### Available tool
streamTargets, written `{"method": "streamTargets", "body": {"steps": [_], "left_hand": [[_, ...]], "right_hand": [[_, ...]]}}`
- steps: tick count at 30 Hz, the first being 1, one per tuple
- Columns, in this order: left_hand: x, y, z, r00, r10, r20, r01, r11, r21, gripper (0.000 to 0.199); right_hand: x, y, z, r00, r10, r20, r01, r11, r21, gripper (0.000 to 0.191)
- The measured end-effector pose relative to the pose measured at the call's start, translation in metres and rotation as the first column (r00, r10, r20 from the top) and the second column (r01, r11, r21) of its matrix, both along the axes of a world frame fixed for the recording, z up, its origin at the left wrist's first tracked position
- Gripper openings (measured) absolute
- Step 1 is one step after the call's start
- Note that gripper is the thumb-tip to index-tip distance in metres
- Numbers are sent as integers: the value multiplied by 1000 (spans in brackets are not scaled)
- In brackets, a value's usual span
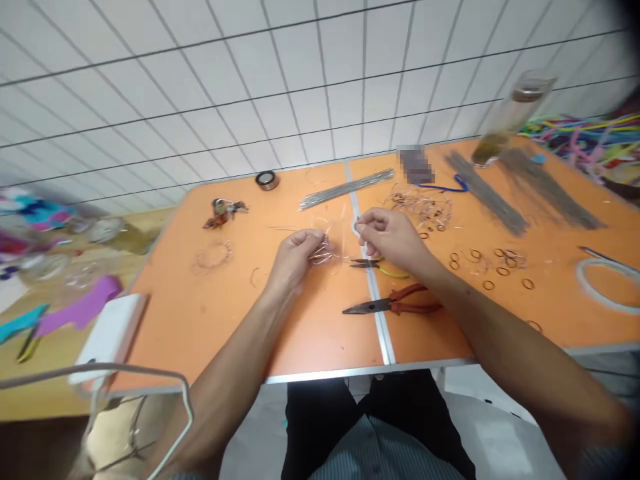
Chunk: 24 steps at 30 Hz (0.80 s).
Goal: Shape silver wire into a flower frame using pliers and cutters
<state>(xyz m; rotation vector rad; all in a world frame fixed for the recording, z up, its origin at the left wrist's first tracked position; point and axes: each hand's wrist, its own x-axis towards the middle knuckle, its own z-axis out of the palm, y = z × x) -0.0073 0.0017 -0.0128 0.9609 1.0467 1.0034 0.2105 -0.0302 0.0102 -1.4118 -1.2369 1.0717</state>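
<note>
orange table (pixel 210 313), two panels joined at a metal seam; both forearms cross its near edge. left hand (pixel 296 257) is curled, fingertips pinched on a small bundle of clear wire (pixel 325 252), which rests just above the tabletop between the two hands. right hand (pixel 393 237) is closed, thumb and forefinger nipping something small and white (pixel 357 229), too small to identify, at the wire's right end. judged step: working the fine wire by hand, with no tool taken up. the next move would call for steady tension between the two pinches and a small twist of the fingers.

counts, largest first: three bundles of straight grey wire, one (pixel 347 188) beyond the left hand, two (pixel 485 193) (pixel 550 187) far right of the right hand; one glass bottle (pixel 510 120); two pliers just nearer than the right hand, red-handled (pixel 395 305) and smaller yellow-handled (pixel 377 265); one tape roll (pixel 267 179); about a dozen small rings (pixel 487 285) to the right, exact number uncertain.
</note>
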Motion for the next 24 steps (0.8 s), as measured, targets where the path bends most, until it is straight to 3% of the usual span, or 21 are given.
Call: {"method": "streamTargets", "body": {"steps": [3,8,13,17,24], "left_hand": [[0,4,0,997,-16,75,17,1000,-11,55],[-1,7,1,973,-115,200,144,981,-132,62],[-1,4,2,996,-84,40,84,996,9,55],[-1,1,6,998,-55,-40,59,993,105,46],[-1,1,5,992,-125,-27,126,991,39,48]], "right_hand": [[2,2,0,998,56,19,-56,998,19,7],[1,1,2,999,50,12,-50,999,-8,9],[-1,0,6,999,15,44,-15,1000,-3,11],[1,0,5,995,66,74,-70,996,50,10],[3,1,-1,990,63,126,-72,995,65,8]]}}
